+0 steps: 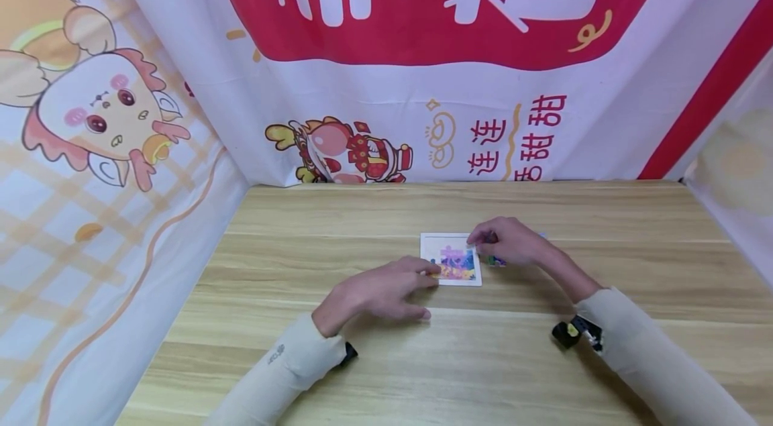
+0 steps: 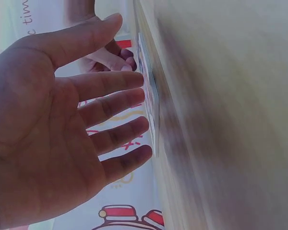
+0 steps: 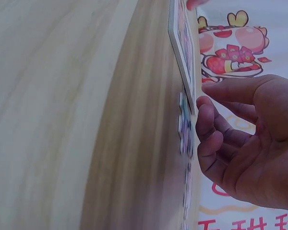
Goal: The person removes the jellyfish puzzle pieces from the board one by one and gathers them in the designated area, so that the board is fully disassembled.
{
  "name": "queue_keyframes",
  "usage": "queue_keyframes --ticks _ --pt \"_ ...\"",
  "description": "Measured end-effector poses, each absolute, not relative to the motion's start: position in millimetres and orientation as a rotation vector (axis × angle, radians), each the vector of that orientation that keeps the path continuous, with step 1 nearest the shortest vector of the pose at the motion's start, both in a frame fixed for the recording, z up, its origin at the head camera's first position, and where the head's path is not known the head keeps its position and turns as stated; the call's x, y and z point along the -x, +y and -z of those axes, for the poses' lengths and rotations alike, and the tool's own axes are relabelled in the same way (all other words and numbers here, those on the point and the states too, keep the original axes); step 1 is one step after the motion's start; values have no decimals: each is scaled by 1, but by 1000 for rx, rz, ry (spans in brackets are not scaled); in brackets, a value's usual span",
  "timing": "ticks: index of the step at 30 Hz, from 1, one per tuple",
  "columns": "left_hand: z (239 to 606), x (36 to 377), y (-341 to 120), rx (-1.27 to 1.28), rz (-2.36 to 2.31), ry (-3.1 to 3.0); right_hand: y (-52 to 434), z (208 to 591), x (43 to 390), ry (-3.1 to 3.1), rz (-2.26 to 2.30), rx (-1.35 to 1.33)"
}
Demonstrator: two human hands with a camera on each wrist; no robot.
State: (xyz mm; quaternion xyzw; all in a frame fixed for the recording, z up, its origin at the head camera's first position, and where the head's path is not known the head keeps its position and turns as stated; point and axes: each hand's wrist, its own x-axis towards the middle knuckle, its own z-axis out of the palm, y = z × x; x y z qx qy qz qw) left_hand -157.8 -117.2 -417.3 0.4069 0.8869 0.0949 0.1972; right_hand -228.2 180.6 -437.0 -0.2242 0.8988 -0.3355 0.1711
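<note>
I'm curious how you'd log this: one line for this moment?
left hand: fingertips on puzzle board edge | right hand: over loose pieces beside board | surface: wooden table

Both forearms, in pale sleeves, extend forward and angle inward. The left hand [image 1: 377, 292] lies palm down, fingers [image 2: 116, 106] straight and slightly spread, tips forward. The right hand [image 1: 507, 243] is arched, its fingers [image 3: 209, 125] curled downward with the thumb extended alongside. The hands are near each other but apart.
</note>
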Motion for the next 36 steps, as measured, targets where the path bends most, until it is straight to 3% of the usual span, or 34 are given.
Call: queue_keyframes --ticks 24,36 --pt "422 161 -95 -1190 -224 2468 133 442 228 2557 897 743" --pt "420 164 -99 -1206 -221 2452 124 437 226 2596 844 635"
